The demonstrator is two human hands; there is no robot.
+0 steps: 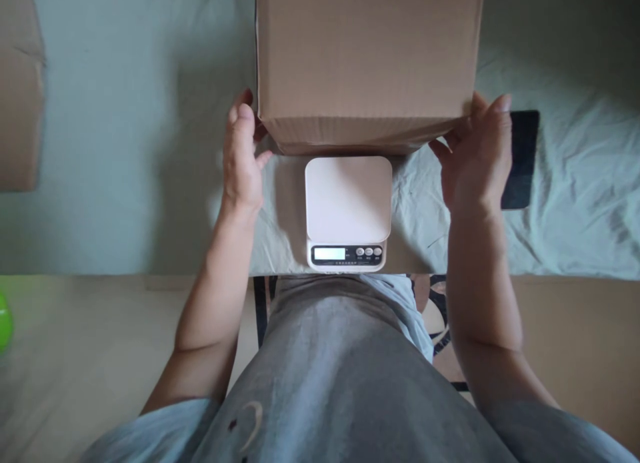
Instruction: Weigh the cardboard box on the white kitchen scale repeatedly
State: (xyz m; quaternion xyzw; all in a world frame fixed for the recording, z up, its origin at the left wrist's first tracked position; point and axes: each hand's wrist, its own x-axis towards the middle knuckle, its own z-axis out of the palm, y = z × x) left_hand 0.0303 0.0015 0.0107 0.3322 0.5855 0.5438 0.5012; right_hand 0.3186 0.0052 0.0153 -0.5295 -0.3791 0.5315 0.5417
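Observation:
A large brown cardboard box [367, 50] fills the top middle of the head view, its far end cut off by the frame. My left hand [243, 150] is at the box's near left corner, fingers partly hidden beside and under it. At the near right corner, my right hand [475, 150] grips the box, its thumb pointing up and its fingertips partly behind the edge. Between my forearms, just in front of the box, lies a white kitchen scale [349, 200] with a bare platform. Its display is lit, but no digits are readable.
A black phone-like slab [523, 160] lies right of my right hand. Brown cardboard [20, 96] shows at the far left. Pale green cloth [110, 150] covers the table, whose front edge runs just before my body. A bright green object [4, 322] peeks in at lower left.

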